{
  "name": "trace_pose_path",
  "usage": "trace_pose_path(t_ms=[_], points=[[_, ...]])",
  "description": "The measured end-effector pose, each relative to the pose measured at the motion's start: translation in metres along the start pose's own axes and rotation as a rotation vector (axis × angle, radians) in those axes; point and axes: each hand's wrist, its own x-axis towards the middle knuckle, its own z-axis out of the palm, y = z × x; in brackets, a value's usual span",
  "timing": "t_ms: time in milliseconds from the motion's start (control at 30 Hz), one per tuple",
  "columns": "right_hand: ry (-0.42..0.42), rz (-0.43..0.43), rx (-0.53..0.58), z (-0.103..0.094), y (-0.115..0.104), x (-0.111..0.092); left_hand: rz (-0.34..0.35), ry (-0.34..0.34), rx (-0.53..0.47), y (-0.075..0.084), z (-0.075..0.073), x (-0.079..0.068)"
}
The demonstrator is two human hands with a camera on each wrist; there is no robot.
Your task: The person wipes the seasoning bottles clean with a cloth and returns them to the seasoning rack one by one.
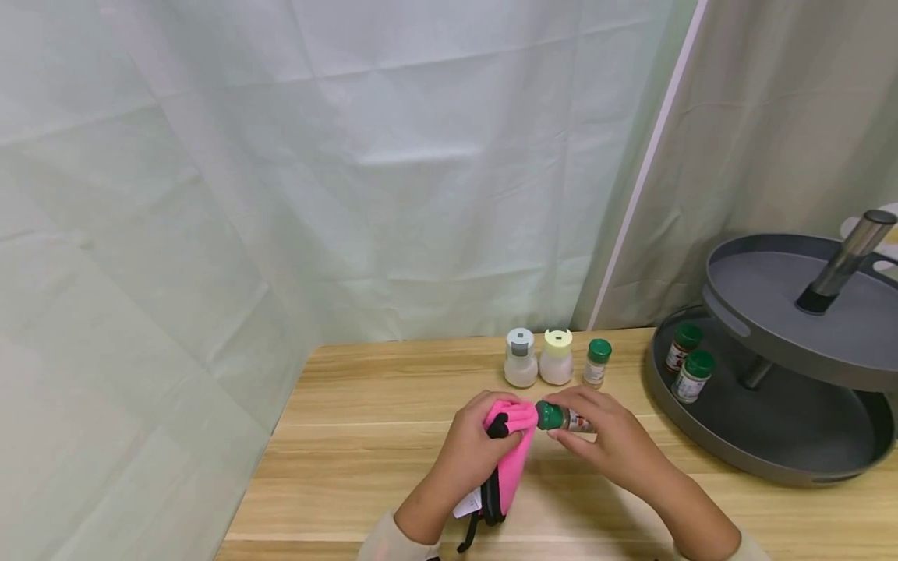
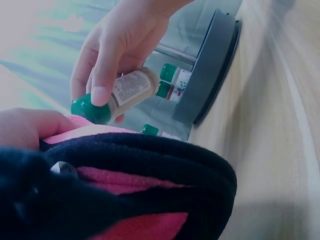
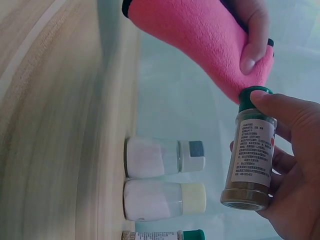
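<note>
My left hand grips a bunched pink fuzzy cloth with black edging, a white tag and a black loop hanging low. In my right hand is a small spice jar, held between thumb and fingers with its green cap toward the cloth. In the right wrist view the cap meets the cloth's edge, and brown powder shows near the jar's base below a printed label. The cloth's folds fill the lower part of the left wrist view and hide much of the left hand.
Behind the hands stand a grey-capped shaker, a yellow-capped shaker and a green-capped jar. At the right, a dark two-tier round tray holds two green-capped jars on its lower level. Pale curtains hang behind the wooden table.
</note>
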Motion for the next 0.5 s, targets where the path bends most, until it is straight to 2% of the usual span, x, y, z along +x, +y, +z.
trace_pose_path(t_ms=[200, 500], points=[[0.017, -0.003, -0.018, 0.0005, 0.0042, 0.0022, 0.014, -0.021, 0.020, 0.0033, 0.0031, -0.0035], [-0.031, 0.046, 0.028, 0.0061, 0.0082, 0.0016, 0.027, -0.021, 0.003, 0.0081, 0.0049, -0.0059]])
